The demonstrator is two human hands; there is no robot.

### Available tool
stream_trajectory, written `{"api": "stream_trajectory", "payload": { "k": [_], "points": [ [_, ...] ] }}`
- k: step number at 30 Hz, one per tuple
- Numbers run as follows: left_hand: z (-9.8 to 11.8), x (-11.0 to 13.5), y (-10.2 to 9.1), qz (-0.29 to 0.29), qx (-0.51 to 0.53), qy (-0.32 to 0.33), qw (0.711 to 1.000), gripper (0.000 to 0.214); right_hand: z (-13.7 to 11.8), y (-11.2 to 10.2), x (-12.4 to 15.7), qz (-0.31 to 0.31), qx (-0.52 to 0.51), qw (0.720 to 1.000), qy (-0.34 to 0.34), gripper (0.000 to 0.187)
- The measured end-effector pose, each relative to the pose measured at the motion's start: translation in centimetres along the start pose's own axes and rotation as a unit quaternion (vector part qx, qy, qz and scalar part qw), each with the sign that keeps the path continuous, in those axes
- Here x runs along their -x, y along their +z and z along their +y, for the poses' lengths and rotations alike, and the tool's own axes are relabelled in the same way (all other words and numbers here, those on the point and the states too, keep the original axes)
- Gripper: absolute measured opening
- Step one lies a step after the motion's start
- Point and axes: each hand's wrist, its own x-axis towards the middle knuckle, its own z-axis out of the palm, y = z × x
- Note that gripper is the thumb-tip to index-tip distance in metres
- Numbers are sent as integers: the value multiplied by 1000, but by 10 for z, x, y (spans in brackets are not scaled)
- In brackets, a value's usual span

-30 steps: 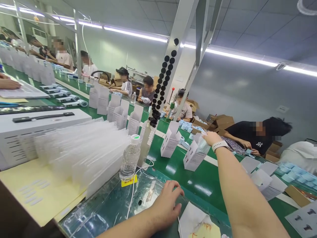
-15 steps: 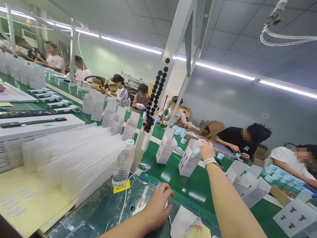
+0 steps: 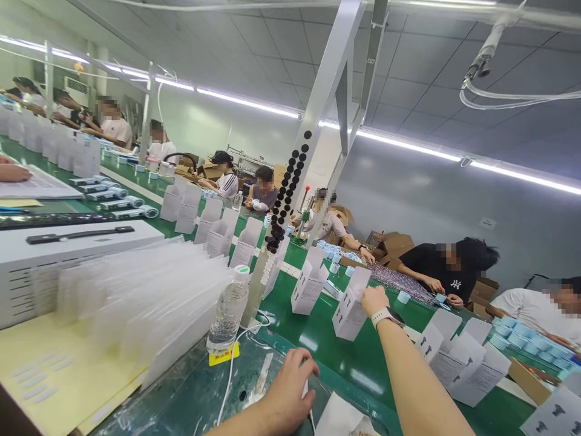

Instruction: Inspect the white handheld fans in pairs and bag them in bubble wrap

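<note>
My right hand reaches out over the green conveyor belt and rests against the top of an open white carton; its fingers are curled behind the flap and mostly hidden. A white watch sits on that wrist. My left hand lies at the near edge on a clear plastic-covered bench top, fingers curled over a white cable. Another open white carton stands just left of the first.
A water bottle stands by a slanted post with black dots. Clear plastic sleeves and a white box fill the left. More cartons stand at right. Several people work across the belt.
The view has swung slightly left and down. My right hand has dropped from the carton's open top to its upper flap. My left hand has barely shifted.
</note>
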Motion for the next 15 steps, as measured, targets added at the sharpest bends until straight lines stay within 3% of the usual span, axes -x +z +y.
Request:
{"api": "stream_trajectory", "payload": {
  "k": [5, 10, 13, 15],
  "points": [
    [-2, -2, 2, -3, 1, 2, 1000, 42, 7, 15, 10, 6, -4, 1000, 5, 25],
    [-1, -2, -1, -11, -5, -3, 1000, 39, 9, 22, 15, 50, -41, 998, 13, 30],
    [1, -3, -8, 6, -15, -14, 1000, 36, 34, 35, 43, 90, -64, 993, 50, 34],
    [3, -4, -12, 13, -19, -14, 1000, 34, 67, 48, 79, 106, -67, 987, 98, 35]
  ]
}}
